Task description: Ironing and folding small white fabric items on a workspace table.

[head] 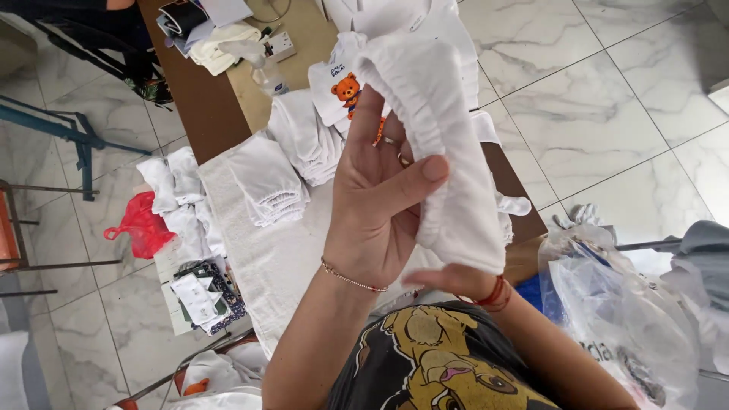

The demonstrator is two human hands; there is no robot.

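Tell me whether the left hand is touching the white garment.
Touching. The head view shows the left hand pressed against the white garment, its thumb lying on the cloth.

Small garment workshop or packing room — long brown worktable [199, 106] covered by a white towel [266, 262], stacks of folded white clothes [292, 156], a printed bear shirt [340, 85], clear plastic bags [619, 304], marble-tiled floor [592, 99] — more white garments [176, 193] piled beside the table.
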